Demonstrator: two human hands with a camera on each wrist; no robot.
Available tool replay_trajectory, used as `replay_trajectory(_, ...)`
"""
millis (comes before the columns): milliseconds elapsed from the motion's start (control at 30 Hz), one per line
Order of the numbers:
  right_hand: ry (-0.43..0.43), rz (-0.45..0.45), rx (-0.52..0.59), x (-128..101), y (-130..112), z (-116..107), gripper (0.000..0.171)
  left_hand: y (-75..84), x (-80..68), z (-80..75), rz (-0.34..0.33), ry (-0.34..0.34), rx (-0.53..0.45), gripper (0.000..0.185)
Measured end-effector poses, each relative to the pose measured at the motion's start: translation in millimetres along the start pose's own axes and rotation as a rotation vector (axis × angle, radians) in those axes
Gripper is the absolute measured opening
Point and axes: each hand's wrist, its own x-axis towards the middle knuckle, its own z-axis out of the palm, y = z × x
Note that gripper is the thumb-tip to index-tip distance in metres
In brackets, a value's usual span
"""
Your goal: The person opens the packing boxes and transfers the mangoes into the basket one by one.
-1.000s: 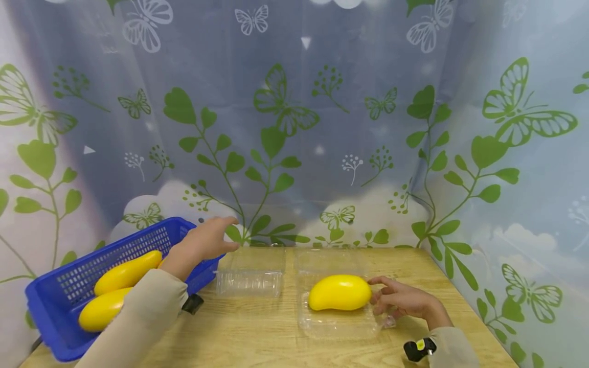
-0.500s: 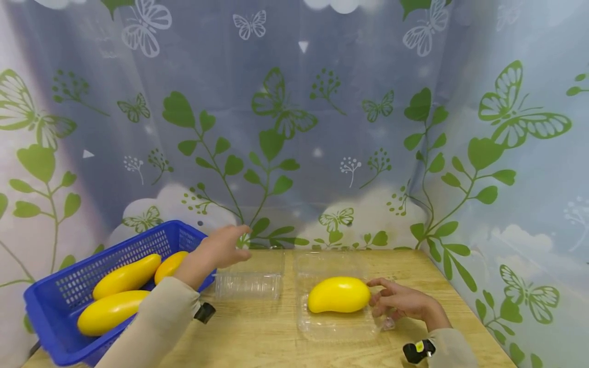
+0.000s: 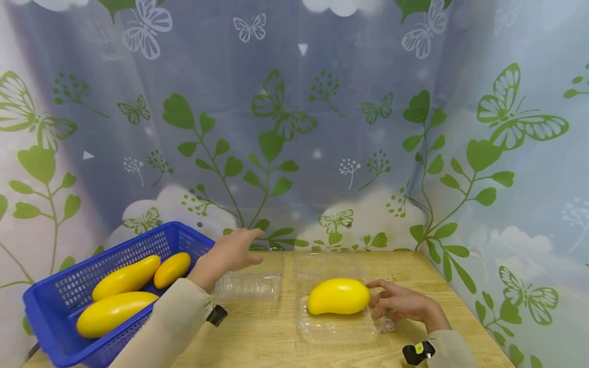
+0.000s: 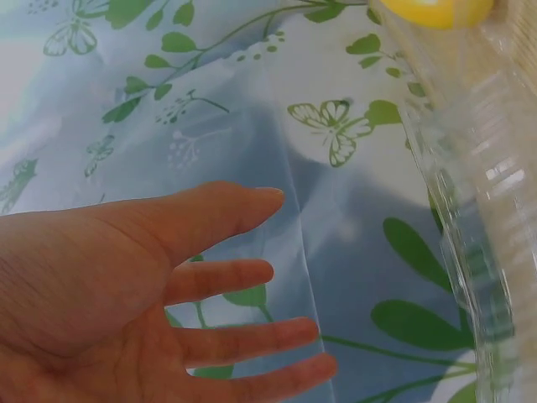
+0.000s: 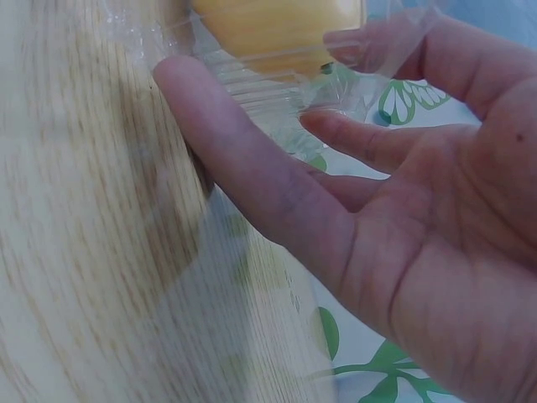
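My left hand point(image 3: 232, 253) hovers over the left clear plastic container point(image 3: 248, 287), fingers and thumb spread and holding nothing. In the left wrist view the palm faces the camera, and the container's ridged edge runs along the right side. A yellow mango point(image 3: 339, 296) lies in the second clear plastic container point(image 3: 338, 332), whose lid is folded back. Beside that container's right end is my right hand point(image 3: 407, 302). The right wrist view shows its thumb and fingers loosely extended on either side of the clear plastic, fingertips right at it, with the mango point(image 5: 285, 34) behind.
A blue plastic basket point(image 3: 43, 317) stands tilted across the table's left side. Inside lie two large yellow mangoes point(image 3: 126, 277) and a smaller orange-yellow one point(image 3: 172, 270). The wooden table point(image 3: 257, 337) ends at a butterfly-printed curtain point(image 3: 294, 153) behind.
My left hand has moved right, away from over the basket to above the left container, uncovering the smaller mango. My right hand and the mango beside it stay put.
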Motion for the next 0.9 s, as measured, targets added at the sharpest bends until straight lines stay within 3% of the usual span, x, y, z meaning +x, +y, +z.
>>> replay_trajectory(300, 0.001, -0.002, -0.01, 0, -1, 1, 0.069, 13.8, 7.1, 6.9, 0.038, 0.008, 0.009, 0.062)
replay_trajectory(900, -0.009, -0.006, -0.011, -1, -2, 0, 0.068, 35.7, 14.7, 14.7, 0.04, -0.027, -0.026, 0.059)
